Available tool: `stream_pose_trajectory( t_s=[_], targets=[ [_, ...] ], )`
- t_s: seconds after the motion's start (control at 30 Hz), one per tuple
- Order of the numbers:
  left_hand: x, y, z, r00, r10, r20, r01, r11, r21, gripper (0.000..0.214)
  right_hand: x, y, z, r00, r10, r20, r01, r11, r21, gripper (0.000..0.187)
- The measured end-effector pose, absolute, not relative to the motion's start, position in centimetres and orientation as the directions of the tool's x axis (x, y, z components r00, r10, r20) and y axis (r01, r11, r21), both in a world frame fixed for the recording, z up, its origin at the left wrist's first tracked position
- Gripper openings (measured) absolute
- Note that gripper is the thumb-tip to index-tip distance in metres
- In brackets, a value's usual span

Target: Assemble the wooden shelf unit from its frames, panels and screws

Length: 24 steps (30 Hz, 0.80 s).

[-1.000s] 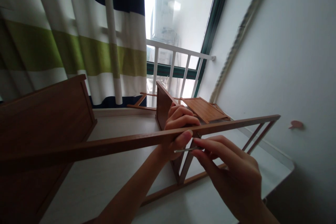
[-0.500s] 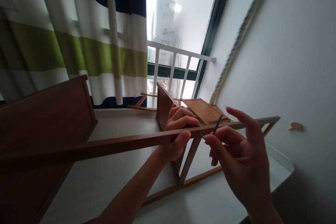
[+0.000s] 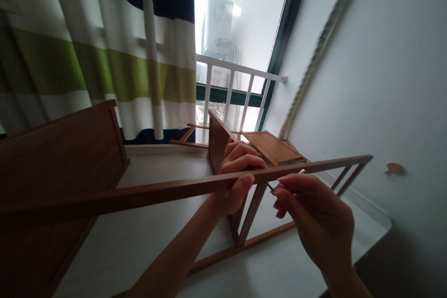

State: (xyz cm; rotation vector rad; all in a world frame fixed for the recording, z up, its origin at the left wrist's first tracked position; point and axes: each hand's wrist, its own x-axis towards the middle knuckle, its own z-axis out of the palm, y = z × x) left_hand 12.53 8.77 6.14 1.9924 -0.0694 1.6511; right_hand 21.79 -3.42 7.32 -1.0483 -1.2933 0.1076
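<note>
A long brown wooden rail (image 3: 167, 191) of a shelf-like frame runs across the view, tilted up to the right. My left hand (image 3: 239, 172) is wrapped round it near the middle, thumb in front and fingers over the far side. Just right of that grip, my right hand (image 3: 307, 209) pinches a thin metal hex key (image 3: 270, 186) between thumb and fingertips. One end of the key meets the rail at its joint with a wooden crossbar (image 3: 254, 209); its other end shows above the fingers. Whether a screw sits in the joint is too small to tell.
Brown wooden panels stand at the left (image 3: 63, 163) and behind my left hand (image 3: 218, 132). Another wooden panel (image 3: 274, 145) lies near the window. The white surface (image 3: 153, 223) lies below. A striped curtain (image 3: 104, 56), white railing (image 3: 240, 69) and white wall (image 3: 384, 79) surround the area.
My right hand has turned and its raised index finger has come down onto the hex key. The key's free end has swung over to the right. My left hand stays on the rail.
</note>
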Motion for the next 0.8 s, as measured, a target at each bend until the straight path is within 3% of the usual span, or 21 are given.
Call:
stream_pose_trajectory(
  t_s=[0.23,0.53,0.8],
  targets=[
    [12.6,8.7,6.2,0.25,0.299,0.921,-0.353,-0.858,0.374,0.045,22.3,-4.5,6.9,0.256,0.647,0.718,0.578,0.492,-0.65,0.02],
    [12.5,8.7,6.4,0.257,0.286,0.923,-0.335,-0.87,0.363,0.046,22.1,-4.9,7.4,0.147,0.619,0.771,0.824,0.355,-0.442,0.004],
    [12.4,8.7,6.3,0.257,0.289,0.922,-0.347,-0.863,0.367,0.044,21.3,-4.6,7.5,0.143,0.66,0.737,0.807,0.353,-0.473,0.008]
  ],
)
